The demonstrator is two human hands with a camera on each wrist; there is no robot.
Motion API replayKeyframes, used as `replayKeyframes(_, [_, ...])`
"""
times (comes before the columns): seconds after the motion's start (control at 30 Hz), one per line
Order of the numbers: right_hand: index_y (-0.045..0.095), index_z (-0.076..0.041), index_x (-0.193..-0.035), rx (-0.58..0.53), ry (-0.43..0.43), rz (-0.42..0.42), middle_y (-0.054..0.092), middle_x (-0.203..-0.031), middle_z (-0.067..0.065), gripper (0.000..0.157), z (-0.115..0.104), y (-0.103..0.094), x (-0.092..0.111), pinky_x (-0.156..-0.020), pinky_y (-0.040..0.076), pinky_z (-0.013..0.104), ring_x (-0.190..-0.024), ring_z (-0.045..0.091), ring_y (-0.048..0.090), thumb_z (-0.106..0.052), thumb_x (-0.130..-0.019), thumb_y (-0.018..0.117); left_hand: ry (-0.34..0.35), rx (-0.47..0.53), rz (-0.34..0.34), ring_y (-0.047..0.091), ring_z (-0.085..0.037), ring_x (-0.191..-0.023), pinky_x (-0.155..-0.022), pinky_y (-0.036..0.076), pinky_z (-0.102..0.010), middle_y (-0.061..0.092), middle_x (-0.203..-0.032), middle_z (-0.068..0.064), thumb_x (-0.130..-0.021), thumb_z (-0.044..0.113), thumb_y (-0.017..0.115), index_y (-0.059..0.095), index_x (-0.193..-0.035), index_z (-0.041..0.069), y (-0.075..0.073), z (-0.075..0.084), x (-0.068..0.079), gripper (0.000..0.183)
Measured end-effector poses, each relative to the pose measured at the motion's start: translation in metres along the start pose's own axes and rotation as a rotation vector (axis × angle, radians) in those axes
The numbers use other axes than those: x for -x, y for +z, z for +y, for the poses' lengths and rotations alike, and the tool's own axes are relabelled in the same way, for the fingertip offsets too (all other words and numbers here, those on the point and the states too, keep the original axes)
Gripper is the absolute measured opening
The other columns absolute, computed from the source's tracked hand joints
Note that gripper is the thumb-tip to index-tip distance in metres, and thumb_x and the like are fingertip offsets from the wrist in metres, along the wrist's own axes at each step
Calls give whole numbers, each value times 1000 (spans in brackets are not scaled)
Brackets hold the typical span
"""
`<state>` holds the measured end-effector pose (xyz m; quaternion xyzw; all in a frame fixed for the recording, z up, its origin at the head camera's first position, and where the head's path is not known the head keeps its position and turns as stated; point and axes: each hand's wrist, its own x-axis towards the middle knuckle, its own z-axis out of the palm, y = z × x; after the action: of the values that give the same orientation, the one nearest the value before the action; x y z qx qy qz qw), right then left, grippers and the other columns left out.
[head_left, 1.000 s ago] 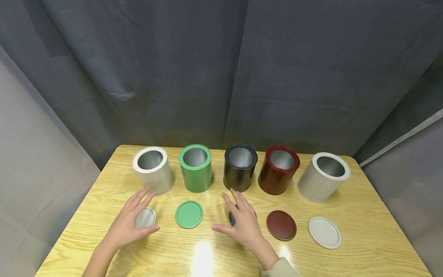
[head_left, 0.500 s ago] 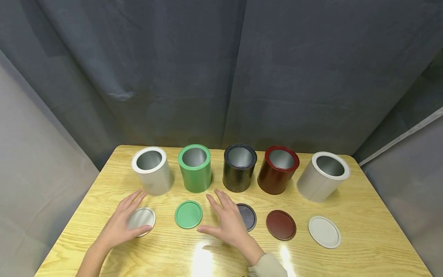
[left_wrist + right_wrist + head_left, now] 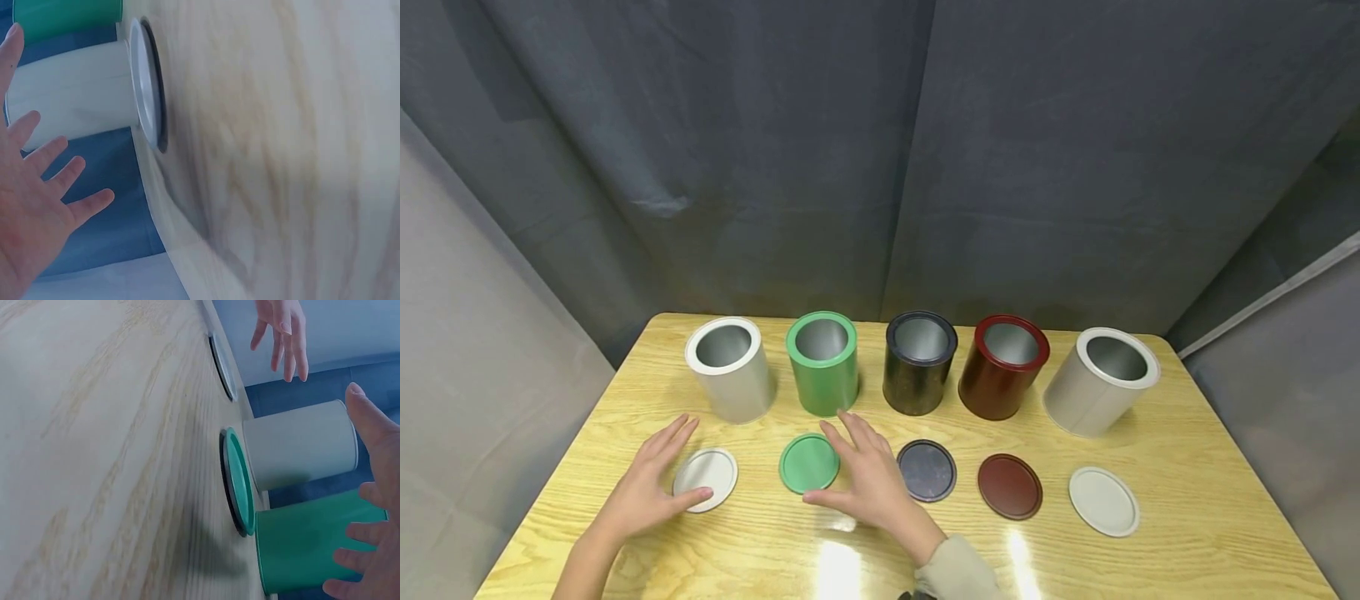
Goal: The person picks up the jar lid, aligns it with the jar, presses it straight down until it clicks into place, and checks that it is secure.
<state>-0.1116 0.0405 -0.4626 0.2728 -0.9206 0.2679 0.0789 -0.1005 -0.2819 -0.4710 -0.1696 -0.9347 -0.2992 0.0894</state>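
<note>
My left hand [image 3: 643,492] hovers beside the left white lid [image 3: 711,481], fingers spread and nothing in its grasp. Over the right edge of the green lid [image 3: 805,463] is my right hand [image 3: 865,479], also spread and holding nothing. In the right wrist view the green lid [image 3: 238,481] lies flat on the table, apart from the fingers. Behind these lids stand a white can [image 3: 741,387] and a green can [image 3: 827,383], both uncovered at the top. The left wrist view shows the white lid [image 3: 145,84] in front of the white can [image 3: 75,90].
Further right stand a black can [image 3: 916,383], a dark red can [image 3: 996,383] and another white can [image 3: 1086,400]. In front of them lie a black lid [image 3: 927,471], a dark red lid [image 3: 1010,487] and a white lid [image 3: 1104,502]. A grey curtain [image 3: 775,167] hangs behind the wooden table [image 3: 1187,517].
My right hand has moved left from over the black lid to the green lid's edge, uncovering the black lid. My left hand has shifted slightly left, showing more of the white lid.
</note>
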Motion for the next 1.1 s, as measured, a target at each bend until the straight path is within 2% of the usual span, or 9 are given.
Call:
replayKeyframes(0.3, [41, -16, -137, 14, -26, -37, 34, -141, 13, 86, -4, 19, -10, -97, 32, 49, -129, 31, 31, -63, -70, 64, -45, -5, -8, 27, -49, -121, -84, 27, -67, 27, -142, -22, -65, 32, 81, 35, -141, 16, -4, -13, 4, 90])
replayKeyframes(0.6, [39, -18, -139, 64, -58, -95, 33, -142, 11, 85, -13, 32, -23, -99, 31, 45, -130, 28, 30, -66, -72, 59, -74, -4, -32, 28, -52, -119, -83, 26, -69, 29, -138, -28, -66, 34, 80, 36, -139, 5, 0, -27, 8, 90])
replayKeyframes(0.9, [39, -18, -139, 134, -111, -117, 35, -141, 10, 86, -23, 44, -35, -98, 33, 43, -128, 27, 33, -69, -72, 56, -111, 13, -55, 28, -53, -120, -87, 24, -68, 29, -138, -29, -68, 34, 79, 32, -142, 9, -5, -35, 8, 92])
replayKeyframes(1.1, [36, -19, -141, 152, -120, -177, 34, -142, 10, 87, -30, 55, -44, -99, 32, 42, -129, 27, 32, -70, -73, 53, -128, 23, -74, 29, -52, -120, -87, 25, -67, 32, -137, -29, -68, 35, 79, 34, -139, 2, -6, -39, 9, 90])
